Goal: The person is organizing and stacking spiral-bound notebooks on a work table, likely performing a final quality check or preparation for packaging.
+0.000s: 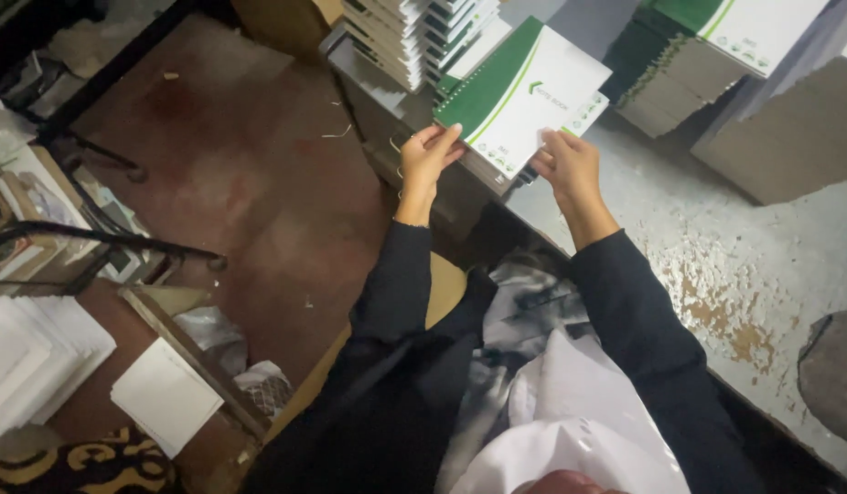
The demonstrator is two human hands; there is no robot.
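My left hand [428,157] grips the near left corner of a small pile of green-and-white spiral notebooks [524,91]. My right hand [570,166] grips the near right edge of the same pile. The pile is tilted and sits at the edge of a worn grey table [716,247]. Both arms are in dark sleeves. The lower notebooks of the pile are mostly hidden under the top cover.
A tall stack of notebooks [423,32] stands behind the held pile. More stacks with brown backs [689,64] and a grey board [789,137] lie at the far right. Left of me are a reddish floor [250,183], a black metal frame [94,242] and white paper stacks [30,366].
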